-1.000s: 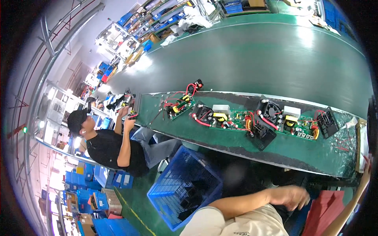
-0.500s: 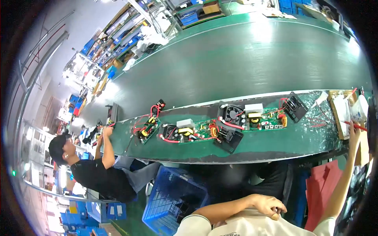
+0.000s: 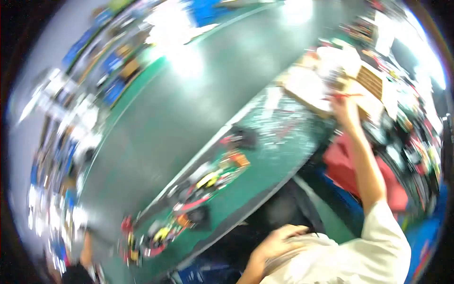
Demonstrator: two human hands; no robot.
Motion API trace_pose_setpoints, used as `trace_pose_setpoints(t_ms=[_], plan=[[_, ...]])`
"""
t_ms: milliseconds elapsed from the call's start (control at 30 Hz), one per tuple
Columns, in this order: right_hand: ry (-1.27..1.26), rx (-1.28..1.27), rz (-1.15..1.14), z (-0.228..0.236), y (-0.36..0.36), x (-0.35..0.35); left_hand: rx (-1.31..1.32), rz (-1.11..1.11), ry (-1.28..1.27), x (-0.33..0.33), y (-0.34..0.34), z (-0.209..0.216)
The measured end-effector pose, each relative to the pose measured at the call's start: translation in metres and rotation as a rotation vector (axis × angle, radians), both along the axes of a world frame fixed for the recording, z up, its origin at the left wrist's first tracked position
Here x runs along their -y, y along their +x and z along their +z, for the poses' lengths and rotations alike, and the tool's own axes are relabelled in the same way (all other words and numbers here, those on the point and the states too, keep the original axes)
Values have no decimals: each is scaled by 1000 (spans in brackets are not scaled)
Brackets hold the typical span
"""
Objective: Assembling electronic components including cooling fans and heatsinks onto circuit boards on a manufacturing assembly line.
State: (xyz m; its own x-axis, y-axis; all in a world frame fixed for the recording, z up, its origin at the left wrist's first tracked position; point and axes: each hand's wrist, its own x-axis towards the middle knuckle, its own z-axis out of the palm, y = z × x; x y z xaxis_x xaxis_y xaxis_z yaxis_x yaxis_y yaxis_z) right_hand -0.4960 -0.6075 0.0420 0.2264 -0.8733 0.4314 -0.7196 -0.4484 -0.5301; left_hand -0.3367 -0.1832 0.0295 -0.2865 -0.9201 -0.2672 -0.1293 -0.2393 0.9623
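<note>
My right hand (image 3: 347, 111) reaches out over the tray at the bench's far right end. Its fingers close on a thin red stick-like thing (image 3: 351, 95), too blurred to name. White material lies in the shallow brown tray (image 3: 302, 90) beside that hand. My left hand (image 3: 283, 241) rests against the front of my pale shirt, fingers loosely stretched, holding nothing that I can see. Circuit board assemblies with red wires and yellow parts lie along the green bench; the nearest board (image 3: 208, 180) is left of my hands.
A wide green conveyor belt (image 3: 175, 113) runs beyond the bench. Red sheets (image 3: 347, 165) hang at the right below my arm. A blue crate (image 3: 203, 274) stands under the bench edge. A co-worker's arm (image 3: 86, 250) shows at the lower left.
My view has swung to the right, blurring the picture. The tray and my right hand now sit nearer the middle; the red thing stays in that hand. The left hand stays at my shirt.
</note>
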Motion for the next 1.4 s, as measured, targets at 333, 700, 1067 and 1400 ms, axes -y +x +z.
trace_pose_setpoints(t_ms=[333,700,1067,1400], plan=[[180,562,158,24,21,-6,-469,415,355,-41,-8,26],[135,449,60,1,27,15,-18,774,-126,6,31,28],[130,420,102,21,30,3,778,970,-437,17,98,-26],[100,356,91,21,31,5,782,1005,-447,20,97,-30]])
